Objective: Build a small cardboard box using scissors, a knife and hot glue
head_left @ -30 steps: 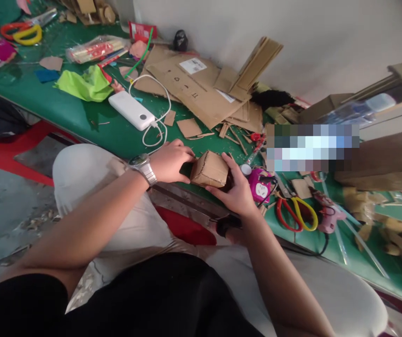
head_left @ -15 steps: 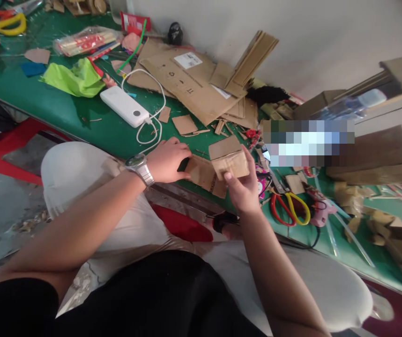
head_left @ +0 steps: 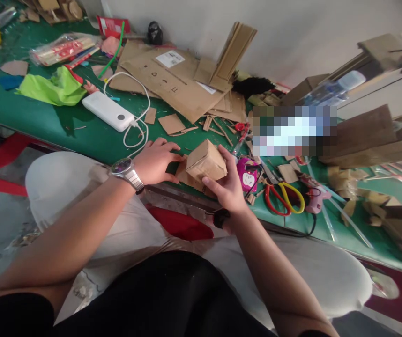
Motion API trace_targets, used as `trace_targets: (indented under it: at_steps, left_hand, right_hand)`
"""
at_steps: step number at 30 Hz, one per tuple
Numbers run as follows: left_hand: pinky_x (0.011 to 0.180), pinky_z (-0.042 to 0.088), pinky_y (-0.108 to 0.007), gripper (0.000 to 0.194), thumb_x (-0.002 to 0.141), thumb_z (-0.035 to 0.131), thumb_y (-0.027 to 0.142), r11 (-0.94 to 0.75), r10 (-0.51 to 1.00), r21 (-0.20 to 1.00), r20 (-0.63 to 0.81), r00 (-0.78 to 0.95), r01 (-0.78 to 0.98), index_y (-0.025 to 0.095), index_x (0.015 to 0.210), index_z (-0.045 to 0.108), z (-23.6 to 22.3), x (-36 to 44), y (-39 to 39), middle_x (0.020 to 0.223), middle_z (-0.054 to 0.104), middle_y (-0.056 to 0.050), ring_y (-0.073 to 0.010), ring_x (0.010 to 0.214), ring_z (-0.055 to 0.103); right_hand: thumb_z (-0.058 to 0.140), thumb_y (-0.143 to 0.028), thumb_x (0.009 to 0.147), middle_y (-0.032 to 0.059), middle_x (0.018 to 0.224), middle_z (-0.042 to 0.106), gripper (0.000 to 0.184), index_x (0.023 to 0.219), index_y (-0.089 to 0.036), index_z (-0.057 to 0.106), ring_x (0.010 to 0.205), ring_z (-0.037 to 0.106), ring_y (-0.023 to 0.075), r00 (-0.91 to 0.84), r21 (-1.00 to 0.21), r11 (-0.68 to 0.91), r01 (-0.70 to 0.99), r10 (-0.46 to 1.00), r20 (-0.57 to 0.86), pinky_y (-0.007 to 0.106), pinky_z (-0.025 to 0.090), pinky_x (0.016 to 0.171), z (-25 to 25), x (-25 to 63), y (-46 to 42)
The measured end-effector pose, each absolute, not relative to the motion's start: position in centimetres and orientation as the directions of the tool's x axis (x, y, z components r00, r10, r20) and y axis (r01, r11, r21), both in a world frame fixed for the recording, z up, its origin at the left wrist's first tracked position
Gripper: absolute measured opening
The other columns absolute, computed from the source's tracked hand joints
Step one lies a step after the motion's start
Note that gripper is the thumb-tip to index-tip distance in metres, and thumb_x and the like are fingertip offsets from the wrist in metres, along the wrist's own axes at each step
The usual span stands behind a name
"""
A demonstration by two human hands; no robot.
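The right hand (head_left: 231, 189) holds a small cardboard box (head_left: 206, 161). Its thumb presses on the near side and its fingers wrap the far corner, so the box is pinched between them. The box is tipped a bit, close to the front edge of the green table (head_left: 109, 145). A flat piece of cardboard (head_left: 183, 174) pokes out under it (I can't tell if the two are stuck together).

The left hand (head_left: 155, 161) is spread, with its thumb and fingers apart, beside the flat piece. I can't tell if its fingertips touch it.

The box could drop off the edge if the right thumb slips, since only that hand seems to hold it. Squeezing too hard could bend its thin walls or pop a seam open. The white cable (head_left: 146, 89) runs down close to the left hand, so a quick move could catch it and tug the power bank (head_left: 107, 111).

Past the right hand lie scissors (head_left: 270, 174) and a pink glue gun (head_left: 316, 199). An elbow or sleeve could bump them, and the gun's tip might burn skin if it is hot.
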State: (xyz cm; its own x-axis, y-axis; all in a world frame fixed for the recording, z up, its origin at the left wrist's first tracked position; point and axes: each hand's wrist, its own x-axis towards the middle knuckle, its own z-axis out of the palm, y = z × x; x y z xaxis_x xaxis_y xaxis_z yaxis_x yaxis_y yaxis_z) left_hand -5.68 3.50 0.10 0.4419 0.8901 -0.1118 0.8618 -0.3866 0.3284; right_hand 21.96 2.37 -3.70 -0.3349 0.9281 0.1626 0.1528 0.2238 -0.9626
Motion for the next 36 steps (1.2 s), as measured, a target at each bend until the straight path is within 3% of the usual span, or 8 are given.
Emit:
trace_targets:
  at_steps: [5,10,19,24,36]
  left_hand:
    - [0.12,0.047,-0.057,0.071,0.086,0.098,0.05,-0.385,0.883,0.362,-0.122,0.453,0.849,0.031,0.151,0.076,0.2,-6.1,3.6,0.167,0.061,-0.009,-0.0426,0.148,0.052]
    - [0.121,0.047,-0.057,0.067,0.087,0.095,0.05,-0.396,0.879,0.372,-0.11,0.463,0.84,0.028,0.148,0.078,0.0,-6.5,3.8,0.164,0.064,-0.011,-0.0428,0.145,0.053]
    - [0.123,0.046,-0.057,0.064,0.087,0.093,0.043,-0.409,0.862,0.389,-0.134,0.49,0.826,0.025,0.147,0.079,0.0,-6.8,4.2,0.165,0.064,-0.011,-0.0433,0.147,0.053]
    - [0.12,0.049,-0.056,0.062,0.088,0.091,0.043,-0.443,0.853,0.381,-0.099,0.512,0.812,0.022,0.145,0.079,-0.4,-7.1,4.2,0.163,0.066,-0.012,-0.043,0.144,0.056]
    - [0.123,0.047,-0.055,0.082,0.079,0.098,0.041,-0.439,0.855,0.422,-0.077,0.513,0.793,0.019,0.154,0.071,-0.3,-6.8,4.3,0.163,0.065,-0.016,-0.0434,0.145,0.055]
  right_hand:
    - [0.091,-0.062,0.088,0.0176,0.175,0.051,0.108,0.174,-0.026,0.037,0.164,0.051,0.0432,-0.399,-0.856,0.398,0.33,0.881,0.255,0.064,0.041,0.139,-4.3,22.0,2.3]
    - [0.09,-0.049,0.09,0.0173,0.169,0.057,0.1,0.174,-0.028,0.04,0.158,0.057,0.0429,-0.449,-0.757,0.481,0.444,0.85,0.276,0.066,0.047,0.135,-4.6,22.1,2.3]
    - [0.091,-0.04,0.09,0.0181,0.167,0.059,0.097,0.172,-0.028,0.04,0.157,0.058,0.0437,-0.472,-0.673,0.549,0.495,0.821,0.322,0.067,0.048,0.132,-4.0,21.7,2.2]
    - [0.09,-0.04,0.089,0.0182,0.166,0.06,0.097,0.172,-0.027,0.041,0.157,0.058,0.0437,-0.473,-0.666,0.549,0.506,0.822,0.318,0.068,0.049,0.132,-3.9,21.7,2.2]
    - [0.09,-0.04,0.087,0.0156,0.169,0.059,0.099,0.172,-0.029,0.041,0.156,0.06,0.0418,-0.46,-0.693,0.521,0.498,0.837,0.297,0.066,0.051,0.132,-4.1,21.5,2.4]
